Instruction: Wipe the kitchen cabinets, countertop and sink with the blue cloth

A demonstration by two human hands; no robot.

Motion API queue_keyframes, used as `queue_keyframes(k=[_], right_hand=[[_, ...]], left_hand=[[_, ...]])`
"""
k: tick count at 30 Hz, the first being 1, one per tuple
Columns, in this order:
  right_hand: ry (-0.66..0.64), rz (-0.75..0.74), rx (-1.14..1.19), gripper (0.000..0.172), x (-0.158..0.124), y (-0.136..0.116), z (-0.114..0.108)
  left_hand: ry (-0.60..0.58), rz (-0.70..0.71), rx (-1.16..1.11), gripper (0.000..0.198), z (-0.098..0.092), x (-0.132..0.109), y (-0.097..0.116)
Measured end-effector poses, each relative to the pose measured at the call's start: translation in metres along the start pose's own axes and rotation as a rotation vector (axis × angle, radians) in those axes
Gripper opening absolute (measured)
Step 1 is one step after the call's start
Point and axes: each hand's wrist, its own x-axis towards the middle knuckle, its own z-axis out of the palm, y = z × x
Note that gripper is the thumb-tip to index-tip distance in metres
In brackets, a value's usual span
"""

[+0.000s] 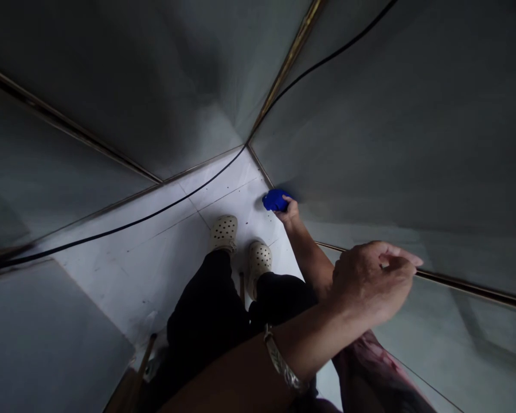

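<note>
My right hand (289, 211) reaches down near the floor at the foot of the right wall, its fingers closed on a crumpled bright blue bundle (276, 200) that looks like cloth. The bundle is close to the wall's base; I cannot tell whether it touches the wall or floor. My left hand (374, 281), with a silver bracelet on its wrist, crosses above my right forearm. Its thumb and finger are pinched together, pointing right, in front of the right wall (447, 143). Whatever may lie in that pinch is too small or hidden to make out.
A black cable (155, 216) runs across from lower left to upper right. Gold-brown trim (298, 43) lines the wall corner. My feet, in beige clogs (223, 232), stand on white floor tiles (172, 235) with dark specks. A wooden stick (146, 358) shows at lower left.
</note>
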Motion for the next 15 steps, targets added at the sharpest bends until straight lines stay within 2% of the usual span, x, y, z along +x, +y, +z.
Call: queue_keyframes(k=[4,7,11,15], right_hand=[[0.054,0.066,0.043,0.007,-0.014,-0.020,0.029],[-0.018,0.025,0.050,0.014,-0.036,-0.040,0.041],[-0.181,-0.181,0.028,0.023,-0.086,-0.077,0.045],[-0.316,-0.405,-0.056,0.026,-0.141,-0.114,0.029]], left_hand=[[-0.015,0.001,0.044,0.017,-0.002,0.001,0.003],[-0.031,0.013,0.015,0.017,-0.001,0.003,0.002],[-0.014,0.031,-0.032,0.018,-0.002,0.002,0.007],[-0.015,0.040,-0.017,0.018,-0.005,-0.004,0.018]])
